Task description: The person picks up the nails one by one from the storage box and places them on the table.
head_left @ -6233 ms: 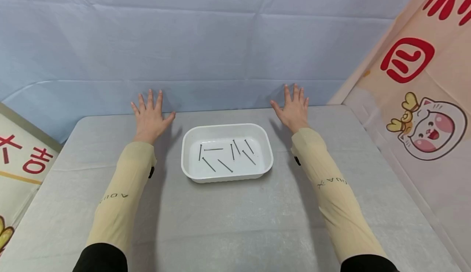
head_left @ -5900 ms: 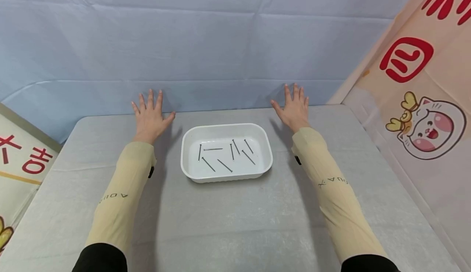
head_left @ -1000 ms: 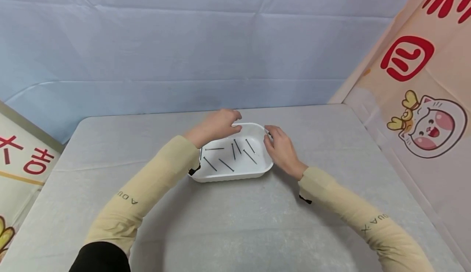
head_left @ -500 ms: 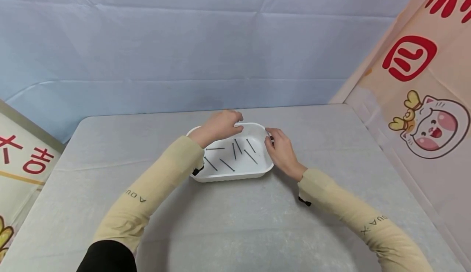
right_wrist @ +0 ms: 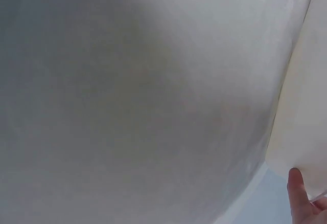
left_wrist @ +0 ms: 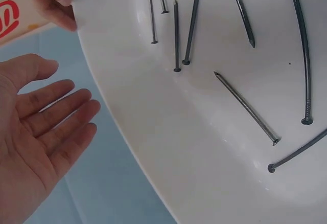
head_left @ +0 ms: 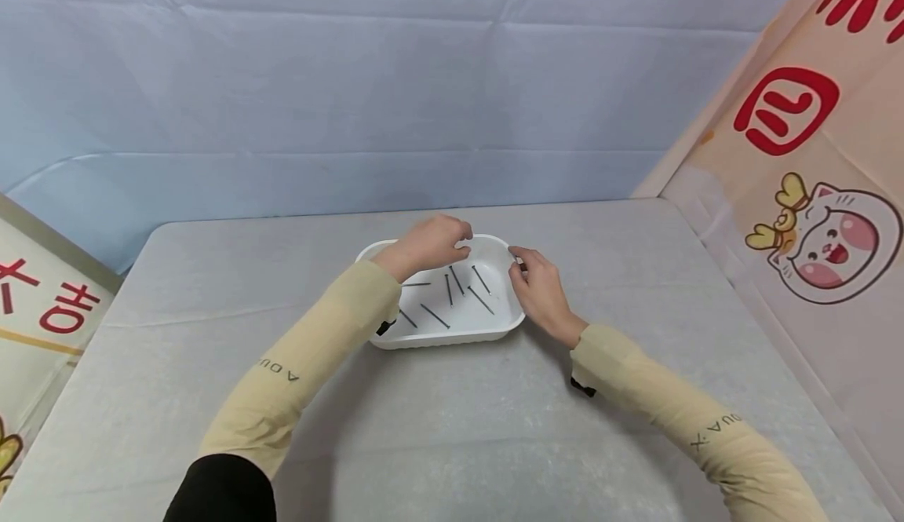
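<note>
On the grey cloth-covered desk (head_left: 452, 428), a white plastic tray with rounded corners (head_left: 452, 335) is sitting near the middle. Thin dark metal nails (head_left: 452, 290) are lying loose and flat on the bottom of the tray, pointing different ways.

Both hands are reaching to the far end of the tray. The left hand (head_left: 431, 241) is hovering over the far rim, a bit left of the middle. From the left wrist view its fingers (left_wrist: 56, 119) are spreading out loosely just beside the tray wall, not holding anything. Whether they are touching the rim is hard to tell.

The right hand (head_left: 540, 290) is sitting at the far right corner of the tray. Its fingers are curling onto the rim there, and a fingertip (right_wrist: 296, 188) is pressing against the tray's edge in the right wrist view.

The tray is lying between the two arms in pale yellow sleeves (head_left: 311, 357). A blue cloth wall (head_left: 353, 90) is standing behind the desk, and a peach banner with a cartoon cat (head_left: 819, 243) is hanging on the right.
</note>
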Action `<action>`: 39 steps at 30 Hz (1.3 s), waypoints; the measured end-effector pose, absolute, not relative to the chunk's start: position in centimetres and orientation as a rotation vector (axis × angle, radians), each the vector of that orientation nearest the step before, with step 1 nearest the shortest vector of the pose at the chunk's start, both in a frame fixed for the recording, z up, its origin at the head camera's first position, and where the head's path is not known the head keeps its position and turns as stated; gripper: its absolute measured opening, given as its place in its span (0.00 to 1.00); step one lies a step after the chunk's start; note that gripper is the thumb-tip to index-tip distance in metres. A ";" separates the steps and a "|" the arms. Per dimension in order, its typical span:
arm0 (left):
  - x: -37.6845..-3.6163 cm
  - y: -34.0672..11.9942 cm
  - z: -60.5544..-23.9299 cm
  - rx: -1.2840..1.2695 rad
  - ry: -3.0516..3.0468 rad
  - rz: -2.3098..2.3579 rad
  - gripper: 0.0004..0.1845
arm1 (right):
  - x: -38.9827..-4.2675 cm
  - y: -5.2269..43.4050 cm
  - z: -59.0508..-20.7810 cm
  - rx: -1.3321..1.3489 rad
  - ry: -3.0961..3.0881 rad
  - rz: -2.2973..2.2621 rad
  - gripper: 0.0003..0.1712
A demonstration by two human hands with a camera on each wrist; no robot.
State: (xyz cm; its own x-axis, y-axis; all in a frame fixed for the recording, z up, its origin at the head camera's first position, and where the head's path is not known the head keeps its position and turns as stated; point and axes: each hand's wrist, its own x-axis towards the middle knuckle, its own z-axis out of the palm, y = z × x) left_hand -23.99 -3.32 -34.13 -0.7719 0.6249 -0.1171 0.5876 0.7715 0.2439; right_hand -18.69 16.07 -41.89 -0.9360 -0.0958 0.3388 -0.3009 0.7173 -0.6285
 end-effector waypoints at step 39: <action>-25.3 -0.9 -37.6 1.304 2.630 0.052 0.12 | -18.6 16.1 -41.9 0.271 -2.654 1.061 0.19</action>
